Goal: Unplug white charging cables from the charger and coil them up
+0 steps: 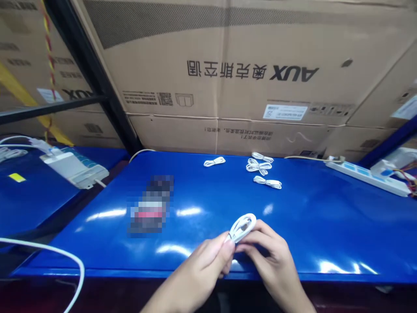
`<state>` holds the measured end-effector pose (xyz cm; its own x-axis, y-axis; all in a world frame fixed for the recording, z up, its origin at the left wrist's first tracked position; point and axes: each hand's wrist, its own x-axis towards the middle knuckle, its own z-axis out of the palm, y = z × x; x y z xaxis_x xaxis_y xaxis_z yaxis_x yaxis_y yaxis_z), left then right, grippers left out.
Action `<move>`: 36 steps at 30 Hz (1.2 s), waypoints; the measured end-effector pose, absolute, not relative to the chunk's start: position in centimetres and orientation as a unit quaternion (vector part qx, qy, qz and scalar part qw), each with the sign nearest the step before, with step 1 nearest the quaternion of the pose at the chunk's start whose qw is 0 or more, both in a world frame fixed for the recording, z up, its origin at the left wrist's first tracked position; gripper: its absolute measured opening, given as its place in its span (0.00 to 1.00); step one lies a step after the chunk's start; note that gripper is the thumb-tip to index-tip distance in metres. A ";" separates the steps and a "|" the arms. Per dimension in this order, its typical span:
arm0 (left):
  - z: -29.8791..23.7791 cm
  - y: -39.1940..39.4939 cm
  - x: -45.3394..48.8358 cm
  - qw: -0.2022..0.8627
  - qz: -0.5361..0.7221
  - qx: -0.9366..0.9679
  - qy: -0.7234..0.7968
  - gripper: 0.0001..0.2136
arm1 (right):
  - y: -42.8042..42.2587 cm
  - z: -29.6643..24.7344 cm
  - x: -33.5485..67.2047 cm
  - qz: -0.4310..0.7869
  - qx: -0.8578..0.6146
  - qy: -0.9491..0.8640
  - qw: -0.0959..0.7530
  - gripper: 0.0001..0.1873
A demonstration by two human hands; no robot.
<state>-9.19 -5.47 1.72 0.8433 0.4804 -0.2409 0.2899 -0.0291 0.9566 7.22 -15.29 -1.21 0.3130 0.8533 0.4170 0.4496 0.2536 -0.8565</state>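
Both the left hand and the right hand are closed on a coiled white cable, held over the near part of a blue table. The coil sits between the two hands, gripped from either side. Four small white cable bundles lie farther along the table, well apart from the hands. A white power strip lies toward the right, and a blurred object lies to the left.

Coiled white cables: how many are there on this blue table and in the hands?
5. One bundle is held between the left hand and right hand; four lie near the blue table's far edge: one alone, three grouped to its right.
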 end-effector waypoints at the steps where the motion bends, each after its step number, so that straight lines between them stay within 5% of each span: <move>1: 1.7 -5.6 -9.3 0.630 0.070 0.723 0.273 0.22 | -15.4 -1.3 7.2 0.178 -0.580 -0.567 0.557 0.10; 11: 0.8 -4.8 -8.1 0.771 0.153 0.566 0.251 0.23 | -15.9 -1.3 8.4 0.111 -0.653 -0.523 0.537 0.10; 19: 0.3 -4.5 -8.1 0.753 0.172 0.585 0.249 0.20 | -17.3 -2.6 13.8 -0.062 -0.794 -0.501 0.340 0.16; 27: 0.7 -4.8 -8.4 0.649 0.159 0.709 0.225 0.18 | -14.7 -1.2 6.6 0.347 -0.629 -0.382 0.581 0.24; 36: -0.7 -3.8 -7.5 0.713 0.230 0.604 0.274 0.14 | -14.2 -2.9 5.9 0.378 -0.567 -0.258 0.685 0.24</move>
<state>-7.52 -3.79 -0.70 0.7442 0.6582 -0.1139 0.0039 0.1662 0.9861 5.91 -14.23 -2.89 0.5804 0.8108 -0.0751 -0.2257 0.0716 -0.9716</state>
